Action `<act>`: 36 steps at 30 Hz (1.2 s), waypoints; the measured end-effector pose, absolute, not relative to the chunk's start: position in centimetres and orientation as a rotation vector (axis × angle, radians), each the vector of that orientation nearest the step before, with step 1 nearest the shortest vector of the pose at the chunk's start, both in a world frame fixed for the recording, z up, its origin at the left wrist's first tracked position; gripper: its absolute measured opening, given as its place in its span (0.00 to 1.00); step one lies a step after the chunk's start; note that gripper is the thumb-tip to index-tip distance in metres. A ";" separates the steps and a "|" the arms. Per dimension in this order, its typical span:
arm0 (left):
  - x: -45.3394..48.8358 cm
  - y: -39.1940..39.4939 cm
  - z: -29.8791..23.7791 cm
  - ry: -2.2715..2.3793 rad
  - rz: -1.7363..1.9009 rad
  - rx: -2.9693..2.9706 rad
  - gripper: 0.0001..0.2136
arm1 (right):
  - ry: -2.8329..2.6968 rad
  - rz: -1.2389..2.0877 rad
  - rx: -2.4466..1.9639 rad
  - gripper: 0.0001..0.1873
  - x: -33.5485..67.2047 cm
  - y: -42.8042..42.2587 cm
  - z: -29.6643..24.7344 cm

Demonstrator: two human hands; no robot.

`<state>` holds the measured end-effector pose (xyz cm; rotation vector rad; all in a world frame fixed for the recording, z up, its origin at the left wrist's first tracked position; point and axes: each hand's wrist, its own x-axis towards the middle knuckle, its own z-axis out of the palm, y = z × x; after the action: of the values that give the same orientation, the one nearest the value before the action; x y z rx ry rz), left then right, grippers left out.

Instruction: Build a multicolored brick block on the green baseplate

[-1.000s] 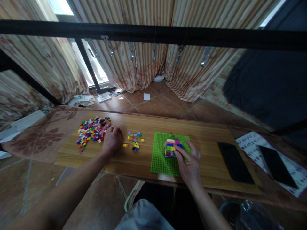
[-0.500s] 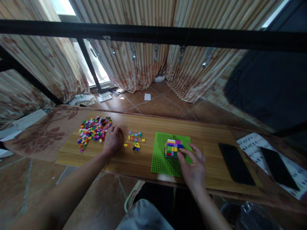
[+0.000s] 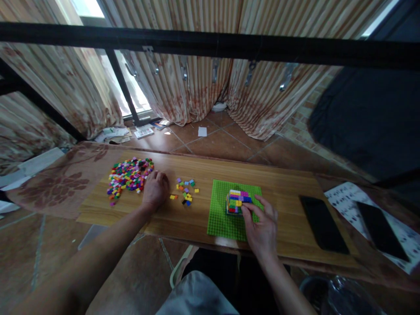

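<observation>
A small block built of coloured building bricks (image 3: 234, 202) stands on a green studded baseplate (image 3: 218, 221). My right hand (image 3: 262, 225) reaches over the plate, its thumb and index finger pinched together on a brick at the block's right front corner. The other fingers of that hand are loosely bent. My left hand (image 3: 156, 189) rests on the table at the right edge of a big pile of loose bricks (image 3: 127, 175), fingers curled in. What lies under those fingers is hidden. Several sorted bricks (image 3: 186, 190) are scattered between my left hand and the baseplate.
The wooden table (image 3: 282, 183) carries a black phone-like slab (image 3: 323, 224) on the right. Beyond it, another dark device (image 3: 380, 229) lies on a printed sheet (image 3: 348, 197). A black bar (image 3: 210, 43) with hooks crosses above the far side. A plastic-lined bin (image 3: 315, 288) stands below right.
My right hand has shifted slightly left over the block, its fingertips now nearer the front middle. My left hand stays in place at the pile. The view has tilted very slightly.
</observation>
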<state>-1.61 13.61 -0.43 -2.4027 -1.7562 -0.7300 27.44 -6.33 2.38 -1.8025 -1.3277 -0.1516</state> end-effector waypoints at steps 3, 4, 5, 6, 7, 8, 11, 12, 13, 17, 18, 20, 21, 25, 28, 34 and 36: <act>-1.6 13.6 -0.5 -1.748 -0.740 -2.400 0.09 | -1.320 -0.143 -1.797 0.11 27.5 -6.4 2.5; -1.6 13.6 -0.5 -1.746 -0.747 -2.402 0.09 | -1.316 -0.134 -1.797 0.12 27.5 -6.4 2.5; -1.6 13.6 -0.5 -1.746 -0.754 -2.402 0.09 | -1.314 -0.120 -1.798 0.12 27.5 -6.4 2.5; -1.6 13.6 -0.6 -1.746 -0.759 -2.402 0.09 | -1.311 -0.104 -1.800 0.12 27.5 -6.4 2.5; -1.6 13.6 -0.6 -1.746 -0.761 -2.403 0.09 | -1.306 -0.090 -1.802 0.12 27.4 -6.4 2.5; -1.6 13.6 -0.7 -1.747 -0.764 -2.401 0.09 | -1.301 -0.077 -1.803 0.12 27.4 -6.3 2.5; -1.6 13.7 -0.8 -1.748 -0.776 -2.399 0.09 | -1.283 -0.055 -1.808 0.12 27.3 -6.2 2.5; -1.6 13.7 -0.8 -1.750 -0.779 -2.400 0.09 | -1.277 -0.051 -1.809 0.12 27.3 -6.2 2.5; -1.6 13.7 -0.8 -1.754 -0.781 -2.400 0.09 | -1.273 -0.045 -1.811 0.12 27.3 -6.1 2.4; -1.6 13.6 -0.6 -1.755 -0.760 -2.407 0.09 | -1.254 -0.010 -1.806 0.12 27.7 -6.2 2.2; -1.6 13.6 -0.5 -1.756 -0.748 -2.409 0.09 | -1.245 0.000 -1.800 0.12 27.8 -6.2 2.1; -1.5 13.5 -0.4 -1.759 -0.727 -2.413 0.09 | -1.225 0.021 -1.788 0.12 27.9 -6.2 2.0; -1.5 13.5 -0.4 -1.759 -0.721 -2.413 0.09 | -1.219 0.035 -1.784 0.13 28.0 -6.2 1.9; -1.5 13.4 -0.2 -1.756 -0.721 -2.400 0.09 | -1.196 0.091 -1.782 0.13 27.9 -6.0 2.0; -1.4 13.4 -0.2 -1.753 -0.716 -2.399 0.09 | -1.176 0.113 -1.778 0.13 27.7 -5.7 2.2; -1.4 13.4 -0.3 -1.758 -0.727 -2.392 0.09 | -1.102 0.151 -1.785 0.13 27.7 -5.1 2.5; -1.4 13.4 -0.3 -1.765 -0.733 -2.396 0.09 | -1.068 0.176 -1.777 0.13 27.7 -5.0 2.4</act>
<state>-1.45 13.41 -0.34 -2.3965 -1.7654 -0.7329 27.66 -4.99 2.36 -1.7770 -1.0685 0.1756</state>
